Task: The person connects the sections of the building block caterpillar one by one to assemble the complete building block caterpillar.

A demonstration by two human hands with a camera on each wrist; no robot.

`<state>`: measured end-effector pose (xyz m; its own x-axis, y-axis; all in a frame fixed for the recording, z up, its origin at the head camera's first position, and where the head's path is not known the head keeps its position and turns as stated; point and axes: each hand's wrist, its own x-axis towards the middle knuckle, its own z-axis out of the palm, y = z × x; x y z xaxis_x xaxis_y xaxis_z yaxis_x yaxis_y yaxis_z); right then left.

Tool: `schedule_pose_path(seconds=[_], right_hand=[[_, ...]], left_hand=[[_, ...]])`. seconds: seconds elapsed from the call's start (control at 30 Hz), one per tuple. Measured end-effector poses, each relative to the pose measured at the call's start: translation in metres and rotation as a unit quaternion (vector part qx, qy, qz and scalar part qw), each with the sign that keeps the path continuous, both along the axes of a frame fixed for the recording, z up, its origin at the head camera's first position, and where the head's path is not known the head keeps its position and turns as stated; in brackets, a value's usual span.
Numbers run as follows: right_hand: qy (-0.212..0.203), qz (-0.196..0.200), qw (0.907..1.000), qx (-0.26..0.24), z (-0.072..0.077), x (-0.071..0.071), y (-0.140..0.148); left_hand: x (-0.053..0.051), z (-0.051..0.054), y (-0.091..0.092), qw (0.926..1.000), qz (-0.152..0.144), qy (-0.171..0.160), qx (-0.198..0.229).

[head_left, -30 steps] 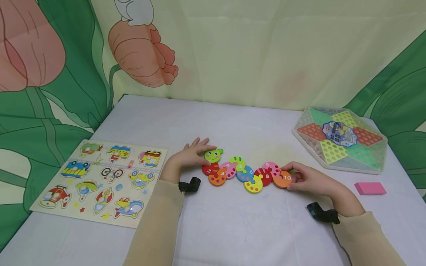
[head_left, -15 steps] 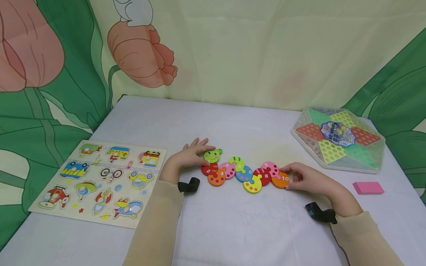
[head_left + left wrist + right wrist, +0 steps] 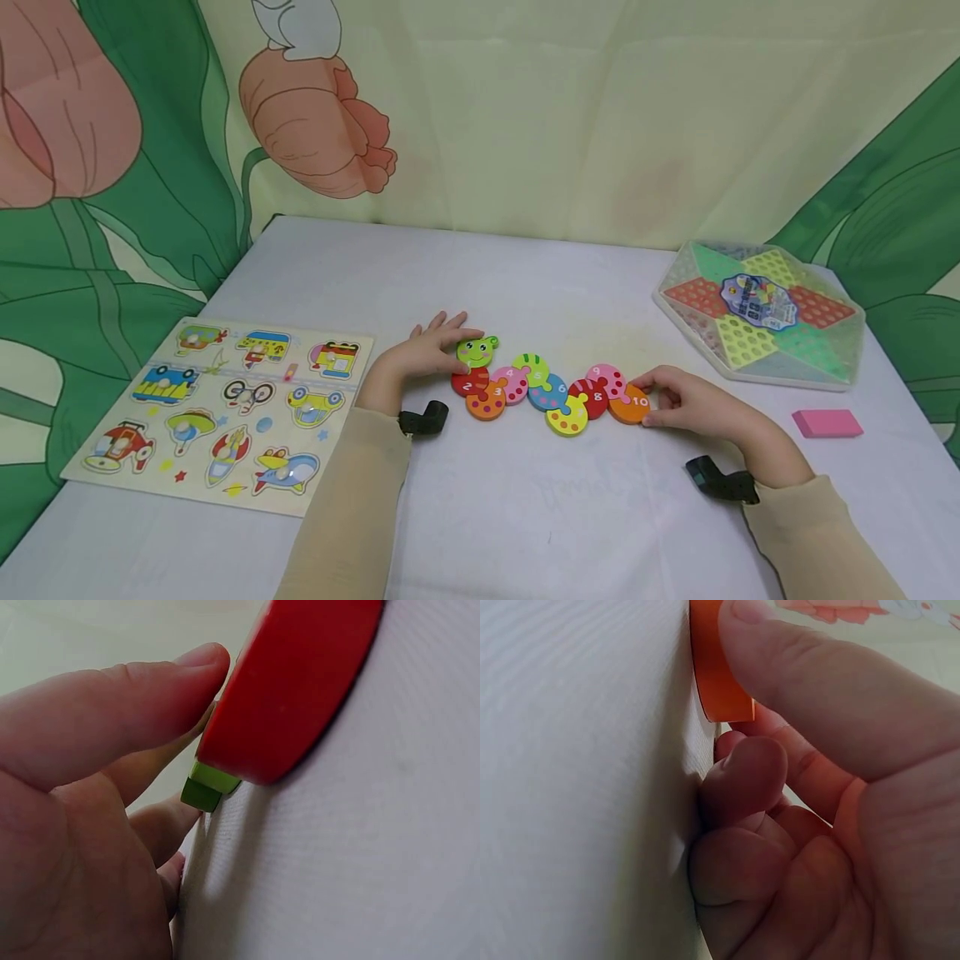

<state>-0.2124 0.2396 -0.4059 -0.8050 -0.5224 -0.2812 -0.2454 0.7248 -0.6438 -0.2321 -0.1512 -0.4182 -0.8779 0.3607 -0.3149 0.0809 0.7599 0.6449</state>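
Observation:
In the head view, a caterpillar number puzzle of joined round pieces lies flat on the white table. Its green smiling head is at the left end, above the red number 2 piece. My left hand holds this end between thumb and index finger, the other fingers spread. The thumb lies against the red piece in the left wrist view. At the right end, my right hand pinches the orange number 10 piece by its edge. The remaining right fingers curl beneath the palm, touching the cloth.
To the left lies a peg puzzle board with vehicle pictures. A hexagonal clear box with a coloured star stands at the back right. A pink block sits right of my right hand. A printed curtain hangs behind the table.
The whole scene shifts very slightly left in the head view. Both hands keep the same hold, and the caterpillar pieces stay joined in the same arrangement.

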Motion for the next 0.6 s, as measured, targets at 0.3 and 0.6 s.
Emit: schedule_pose_path(seconds=[0.3,0.6], right_hand=[[0.002,0.003,1.0,-0.006,0.0012,0.0004,-0.0006],[-0.002,0.003,1.0,-0.007,0.0007,0.0014,-0.006]], left_hand=[[-0.001,0.0007,-0.0001,1.0,0.001,0.001,0.0],[0.0036,-0.0017,-0.0045,0.9997,0.013,-0.017,0.007]])
